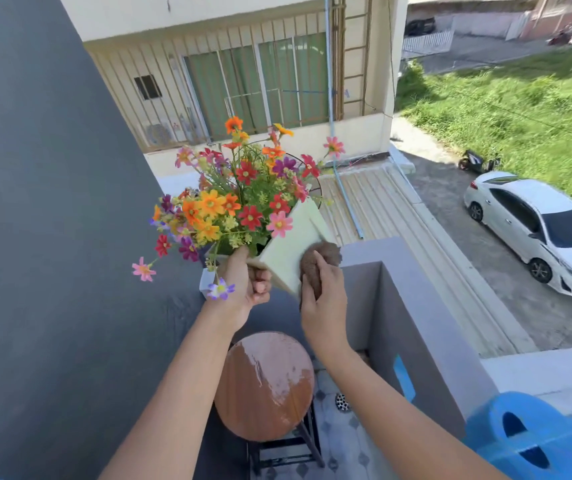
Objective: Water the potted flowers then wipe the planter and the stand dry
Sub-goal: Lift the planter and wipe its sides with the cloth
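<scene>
A cream square planter [289,249] full of mixed orange, red, pink and purple flowers [239,199] is lifted off the stand and tilted toward the left. My left hand [246,285] grips its lower corner from beneath. My right hand [324,291] presses a brown cloth [315,265] against the planter's side face. Below stands a round wooden stand [265,386] on dark legs, its top showing a pale wet sheen. A blue watering can [527,441] sits on the ledge at the lower right.
A dark grey wall [52,237] fills the left. A grey balcony parapet [412,306] runs along the right. The tiled floor has a drain [342,401]. Far below are a roof, a white car [541,230] and grass.
</scene>
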`<act>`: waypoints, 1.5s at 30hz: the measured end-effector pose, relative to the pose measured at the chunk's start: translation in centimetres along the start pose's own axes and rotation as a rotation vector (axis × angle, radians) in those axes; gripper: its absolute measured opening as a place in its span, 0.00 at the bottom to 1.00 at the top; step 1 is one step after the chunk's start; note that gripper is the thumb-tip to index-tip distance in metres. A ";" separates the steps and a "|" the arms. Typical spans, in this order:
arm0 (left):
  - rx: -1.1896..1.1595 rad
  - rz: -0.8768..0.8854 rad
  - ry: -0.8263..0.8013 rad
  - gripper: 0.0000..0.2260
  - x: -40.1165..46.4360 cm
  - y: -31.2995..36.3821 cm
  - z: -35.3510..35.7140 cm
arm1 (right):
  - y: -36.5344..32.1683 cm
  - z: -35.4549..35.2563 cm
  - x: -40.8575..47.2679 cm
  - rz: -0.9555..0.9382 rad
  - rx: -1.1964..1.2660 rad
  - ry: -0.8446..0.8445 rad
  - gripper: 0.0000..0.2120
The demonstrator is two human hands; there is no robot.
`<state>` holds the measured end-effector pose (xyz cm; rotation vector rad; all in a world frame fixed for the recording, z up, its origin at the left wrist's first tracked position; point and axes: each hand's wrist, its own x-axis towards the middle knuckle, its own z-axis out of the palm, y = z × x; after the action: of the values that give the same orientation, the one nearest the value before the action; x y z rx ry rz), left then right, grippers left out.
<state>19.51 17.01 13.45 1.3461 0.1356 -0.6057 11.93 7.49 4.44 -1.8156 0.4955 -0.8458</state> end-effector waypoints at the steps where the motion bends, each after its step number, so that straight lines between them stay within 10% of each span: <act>1: 0.017 0.005 0.006 0.18 0.0 -0.1 0.1 | -0.3 0.1 -0.3 -0.036 0.009 0.006 0.21; 12: -0.036 -0.019 -0.070 0.19 -0.5 -2.0 0.6 | -2.7 -0.3 3.6 -0.149 0.071 0.055 0.21; 22: 0.009 0.004 -0.113 0.19 -0.6 -2.0 -0.1 | -0.7 -1.7 8.2 0.182 0.048 0.075 0.14; 28: 0.027 -0.026 -0.105 0.20 -0.5 -2.3 -0.2 | -4.5 -1.0 7.7 -0.061 0.050 -0.017 0.06; 36: -0.068 -0.048 -0.093 0.19 1.1 -0.2 -1.0 | -1.5 -0.7 1.0 -0.282 0.023 -0.203 0.25; 45: 0.003 0.010 -0.087 0.18 1.1 -0.4 -0.4 | -0.3 -0.5 1.1 -0.097 0.053 -0.030 0.17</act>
<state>20.36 16.94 12.53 1.3199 0.0574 -0.6554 12.29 6.56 5.22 -1.8126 0.3649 -0.8882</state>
